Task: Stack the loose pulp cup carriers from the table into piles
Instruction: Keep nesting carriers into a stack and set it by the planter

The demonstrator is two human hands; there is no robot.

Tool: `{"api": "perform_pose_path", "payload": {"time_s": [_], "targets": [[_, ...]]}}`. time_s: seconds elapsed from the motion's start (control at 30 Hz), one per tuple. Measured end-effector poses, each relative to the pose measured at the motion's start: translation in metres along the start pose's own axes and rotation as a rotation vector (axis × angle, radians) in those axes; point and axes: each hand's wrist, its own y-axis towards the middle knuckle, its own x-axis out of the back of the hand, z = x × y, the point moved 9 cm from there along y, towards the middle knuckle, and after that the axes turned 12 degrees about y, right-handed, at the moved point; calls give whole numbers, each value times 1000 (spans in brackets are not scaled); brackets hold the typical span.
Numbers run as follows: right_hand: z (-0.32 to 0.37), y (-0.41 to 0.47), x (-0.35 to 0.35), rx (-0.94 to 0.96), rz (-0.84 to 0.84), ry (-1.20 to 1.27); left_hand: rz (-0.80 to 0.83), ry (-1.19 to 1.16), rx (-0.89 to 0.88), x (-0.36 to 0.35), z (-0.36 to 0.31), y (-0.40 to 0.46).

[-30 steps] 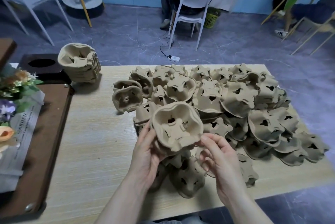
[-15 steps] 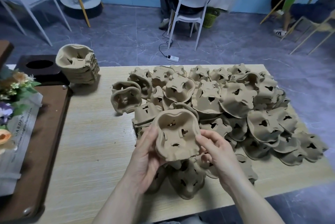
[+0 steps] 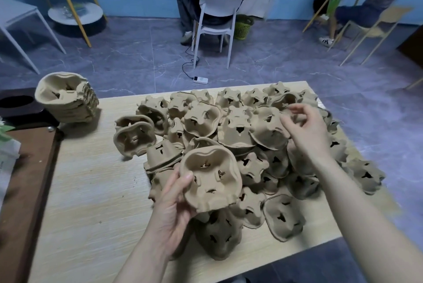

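Observation:
A heap of loose brown pulp cup carriers (image 3: 240, 127) covers the right half of the wooden table (image 3: 91, 191). My left hand (image 3: 174, 209) grips a small nested stack of carriers (image 3: 211, 179), hollow side up, above the near edge of the heap. My right hand (image 3: 304, 127) is stretched out over the far right of the heap, fingers loosely curled above an upturned carrier (image 3: 267, 129), holding nothing. A finished pile of carriers (image 3: 66, 97) stands at the table's far left corner.
A dark wooden side surface (image 3: 25, 179) with flowers and paper borders the table on the left. Beyond the table a person sits on a white chair (image 3: 215, 19); a power strip (image 3: 200, 79) lies on the floor. More chairs stand at left and right.
My right hand let go of the held stack and reached forward and right over the heap. The left hand keeps the stack, now slightly lower and tilted toward me.

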Motion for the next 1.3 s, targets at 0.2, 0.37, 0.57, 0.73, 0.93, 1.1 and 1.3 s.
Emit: {"api": "perform_pose_path", "payload": {"time_s": [0.2,0.37,0.57,0.73,0.93,1.1,1.3], "targets": [[-10,23,-25,-42,209,-182,2,7,17,-11,8,-1],[-6,17,-19,47,163,-276,-22,42,9,-14,6,1],[-15,10,-13,9,152,-343,-5,39,17,-18,6,2],[-32,3,-10,-65,166,-335,6,38,11,-24,4,1],[-14,-12,17,19,58,-144,13,40,12,-22,4,1],[28,-51,36,83,-55,531,31,50,15,-26,5,6],[39,-101,-16,40,148,874,-12,20,16,-30,6,10]]}}
